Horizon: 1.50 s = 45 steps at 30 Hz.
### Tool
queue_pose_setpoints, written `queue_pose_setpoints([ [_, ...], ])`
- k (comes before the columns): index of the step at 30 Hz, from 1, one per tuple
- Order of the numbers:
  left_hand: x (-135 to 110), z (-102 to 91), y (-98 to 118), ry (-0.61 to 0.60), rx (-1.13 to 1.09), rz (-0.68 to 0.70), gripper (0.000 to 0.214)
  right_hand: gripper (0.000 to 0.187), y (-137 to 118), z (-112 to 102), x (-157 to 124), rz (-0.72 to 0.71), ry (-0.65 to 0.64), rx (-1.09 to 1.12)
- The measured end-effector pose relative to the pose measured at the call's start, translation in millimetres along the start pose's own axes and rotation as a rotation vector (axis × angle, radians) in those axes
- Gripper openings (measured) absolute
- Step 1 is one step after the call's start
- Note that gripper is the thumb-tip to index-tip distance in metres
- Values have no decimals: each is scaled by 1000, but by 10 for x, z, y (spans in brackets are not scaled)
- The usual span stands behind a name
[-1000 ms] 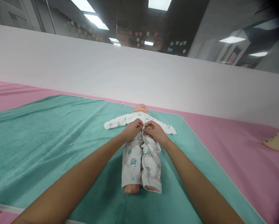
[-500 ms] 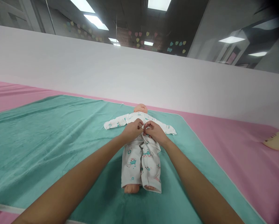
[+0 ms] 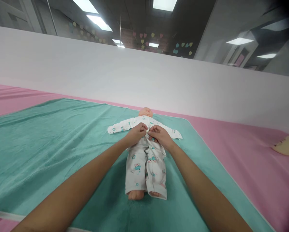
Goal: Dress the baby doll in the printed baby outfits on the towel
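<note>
A baby doll (image 3: 145, 111) lies on its back, head toward the wall, its arms spread and its feet toward me. It wears a white patterned pajama top (image 3: 121, 126) and matching pants (image 3: 136, 167). At the doll's belly, my left hand (image 3: 136, 133) pinches the front edge of the top. Just across from it, my right hand (image 3: 160, 135) pinches the opposite edge, with the fingertips of both hands nearly touching. Any fastener between the fingers is too small to make out. Below my hands the top's front hangs slightly parted over the pants.
Under the doll is a green blanket (image 3: 50, 138) with folds, laid over a pink sheet (image 3: 243, 145). A white wall (image 3: 110, 74) rises behind, with glass above it. A pale yellow object (image 3: 286, 145) lies at the far right edge.
My fingertips have shifted slightly at the top's front, and the fabric between them shows a little more. The doll's legs have barely moved.
</note>
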<state>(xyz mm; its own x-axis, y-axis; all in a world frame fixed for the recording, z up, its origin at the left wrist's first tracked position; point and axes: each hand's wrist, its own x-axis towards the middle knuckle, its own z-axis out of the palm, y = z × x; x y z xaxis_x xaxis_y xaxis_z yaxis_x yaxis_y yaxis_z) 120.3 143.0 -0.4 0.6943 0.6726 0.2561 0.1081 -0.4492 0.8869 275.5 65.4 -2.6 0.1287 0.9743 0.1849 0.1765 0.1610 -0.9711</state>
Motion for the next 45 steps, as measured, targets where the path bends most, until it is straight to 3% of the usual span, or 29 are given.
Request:
queue_pose_setpoints([
  [12, 8, -11, -83, -36, -194, 21, 18, 29, 51, -7, 27, -15, 15, -6],
  [23, -38, -24, 15, -23, -45, 30, 18, 30, 78, -14, 27, -35, 28, 13],
  [38, -45, -35, 23, -34, -31, 65, 30, 25, 86, -37, 48, -16, 23, 104],
  [42, -63, 3, -19, 13, 27, 94, 26, 20, 105, 23, 33, -46, 72, 41],
  [45, -200, 50, -100, 106, 199, 214, 17, 15, 131, 120, -143, -177, 127, -158],
])
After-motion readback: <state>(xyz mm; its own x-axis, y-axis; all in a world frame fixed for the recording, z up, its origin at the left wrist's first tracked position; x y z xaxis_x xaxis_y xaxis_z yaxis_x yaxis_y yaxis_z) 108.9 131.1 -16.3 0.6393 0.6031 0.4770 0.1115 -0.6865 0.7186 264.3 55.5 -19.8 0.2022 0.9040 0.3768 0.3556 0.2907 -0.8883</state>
